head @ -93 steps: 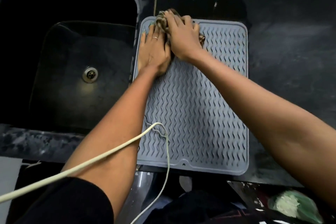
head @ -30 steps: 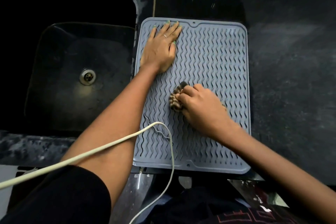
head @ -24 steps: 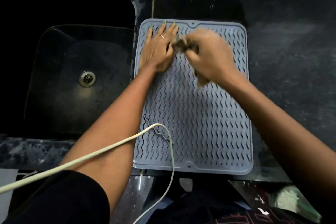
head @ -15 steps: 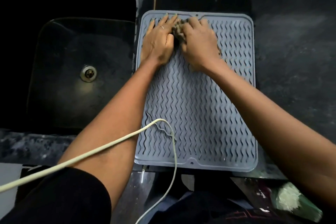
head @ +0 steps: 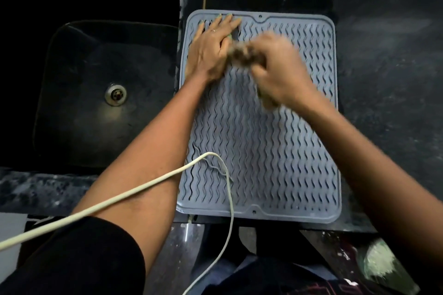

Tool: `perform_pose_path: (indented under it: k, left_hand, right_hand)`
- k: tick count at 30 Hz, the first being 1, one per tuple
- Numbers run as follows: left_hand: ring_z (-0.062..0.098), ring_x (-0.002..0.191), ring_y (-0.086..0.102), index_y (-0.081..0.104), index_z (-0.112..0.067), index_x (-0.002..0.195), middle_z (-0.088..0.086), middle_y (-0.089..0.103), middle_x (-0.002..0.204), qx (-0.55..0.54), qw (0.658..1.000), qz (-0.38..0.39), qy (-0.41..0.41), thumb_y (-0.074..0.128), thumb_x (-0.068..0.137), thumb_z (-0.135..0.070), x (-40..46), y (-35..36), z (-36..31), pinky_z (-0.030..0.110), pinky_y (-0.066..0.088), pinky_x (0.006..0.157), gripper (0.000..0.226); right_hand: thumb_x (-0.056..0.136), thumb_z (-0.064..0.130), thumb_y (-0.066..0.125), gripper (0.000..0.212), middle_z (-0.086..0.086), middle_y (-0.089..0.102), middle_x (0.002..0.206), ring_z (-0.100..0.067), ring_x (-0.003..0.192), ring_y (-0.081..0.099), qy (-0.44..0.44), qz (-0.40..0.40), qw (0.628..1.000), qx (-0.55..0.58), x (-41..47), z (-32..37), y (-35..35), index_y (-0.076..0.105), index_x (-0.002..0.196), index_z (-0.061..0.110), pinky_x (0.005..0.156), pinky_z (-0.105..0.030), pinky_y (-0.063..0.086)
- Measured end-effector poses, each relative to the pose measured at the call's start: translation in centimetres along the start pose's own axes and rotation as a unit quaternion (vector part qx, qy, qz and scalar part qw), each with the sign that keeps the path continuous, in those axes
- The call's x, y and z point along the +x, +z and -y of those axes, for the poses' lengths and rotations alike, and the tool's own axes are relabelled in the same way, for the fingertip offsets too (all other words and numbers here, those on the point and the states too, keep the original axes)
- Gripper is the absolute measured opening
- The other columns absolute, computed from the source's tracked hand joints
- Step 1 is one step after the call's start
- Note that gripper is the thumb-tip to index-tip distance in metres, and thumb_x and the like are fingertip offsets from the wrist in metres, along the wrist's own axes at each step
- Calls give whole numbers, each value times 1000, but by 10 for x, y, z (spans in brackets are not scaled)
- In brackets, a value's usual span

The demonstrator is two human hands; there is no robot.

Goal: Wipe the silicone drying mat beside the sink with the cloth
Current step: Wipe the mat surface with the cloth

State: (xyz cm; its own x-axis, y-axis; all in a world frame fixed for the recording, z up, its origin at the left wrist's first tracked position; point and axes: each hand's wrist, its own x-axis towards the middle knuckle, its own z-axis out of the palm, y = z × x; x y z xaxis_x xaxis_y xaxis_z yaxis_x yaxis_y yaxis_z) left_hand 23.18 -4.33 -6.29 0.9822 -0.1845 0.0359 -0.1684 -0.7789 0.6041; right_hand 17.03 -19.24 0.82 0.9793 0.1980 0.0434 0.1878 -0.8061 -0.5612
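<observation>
The grey, wavy-ribbed silicone drying mat [head: 261, 141] lies just right of the black sink [head: 105, 84]. The left hand [head: 211, 50] stays flat, fingers spread, pinning the mat's eleven-o'clock corner. The right hand [head: 278, 72] — half a second ago pressed near the top edge — now blurs at about twelve o'clock, fist clamped around the crumpled brown cloth [head: 242, 55], which brushes the left hand. It has slid slightly nearer, so I judge another downward stroke is starting — wiping is mid-course, with the right columns probably unfinished.
</observation>
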Motion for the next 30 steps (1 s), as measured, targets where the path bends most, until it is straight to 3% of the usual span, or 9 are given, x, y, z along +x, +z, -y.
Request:
perform_pose_path:
  k: [2, 5, 11, 13, 16, 20, 24, 26, 30]
  left_hand:
    - [19, 145, 31, 51, -20, 140, 4, 43, 151, -32, 999, -17, -17, 33, 96, -20, 0, 0, 2, 34, 9, 122, 47]
    - [17, 145, 32, 53, -17, 138, 6, 46, 149, -44, 998, -2, -37, 27, 88, -29, 3, 0, 3, 33, 8, 123, 57]
    - [15, 145, 30, 54, -16, 136, 1, 45, 150, -30, 999, 14, -18, 17, 89, -31, 4, -1, -1, 32, 6, 122, 62]
    - [15, 145, 30, 53, -16, 137, 1, 44, 150, -19, 1000, 11, -15, 16, 89, -32, 4, -1, -3, 33, 7, 122, 62]
    - [15, 147, 25, 44, -20, 144, -1, 38, 154, 34, 999, 25, -8, 16, 94, -35, 0, -4, -2, 35, 8, 123, 60]
    - [21, 151, 6, 13, -18, 155, 3, 11, 164, 178, 979, 94, 38, 22, 104, -34, -13, -6, -5, 41, -1, 123, 55]
    - [21, 152, 1, 6, -15, 156, 4, 3, 164, 211, 973, 93, 9, 25, 104, -30, -55, -4, -6, 38, -1, 123, 57]
    - [20, 152, 4, 9, -14, 155, 3, 7, 164, 167, 983, 72, -8, 26, 105, -28, -80, -4, -6, 36, 2, 122, 55]
    - [17, 151, 7, 10, -13, 155, 3, 10, 164, 148, 987, 55, -12, 25, 104, -25, -107, -3, -5, 34, 5, 124, 54]
  right_hand:
    - [86, 12, 52, 36, -6, 48, 127, -23, 115, 43, 27, -38, 997, -56, 36, -9, 11, 53, 122, 18, 95, -42, 42]
    - [87, 14, 52, 40, -8, 41, 135, -27, 123, 38, 54, -22, 989, -134, 57, -22, 37, 48, 127, 14, 101, -46, 36]
    - [82, 8, 59, 27, -10, 52, 116, -24, 104, 46, -22, -44, 994, -93, -14, -11, 48, 57, 109, 7, 87, -38, 45]
    - [82, 8, 60, 22, -9, 54, 109, -21, 97, 48, -45, -6, 997, -68, -64, 0, 46, 59, 103, 5, 78, -30, 42]
    - [77, 9, 64, 22, -7, 56, 102, -22, 91, 51, -77, 67, 993, -52, -122, 15, 39, 62, 98, 5, 68, -31, 46]
    - [80, 6, 59, 27, 6, 52, 99, -13, 93, 51, 2, 134, 988, 77, -113, 13, 15, 65, 105, 15, 81, -27, 46]
    - [84, 7, 56, 30, -1, 50, 105, -16, 98, 50, 41, -19, 990, 135, -53, 6, -1, 61, 112, 12, 93, -33, 45]
    - [87, 16, 54, 34, -6, 49, 115, -21, 107, 49, 52, -33, 994, 93, -20, 4, 8, 56, 121, 14, 98, -37, 42]
    - [85, 25, 61, 44, -9, 42, 135, -29, 122, 37, 41, 12, 992, -115, 1, 1, 45, 50, 126, 13, 104, -45, 34]
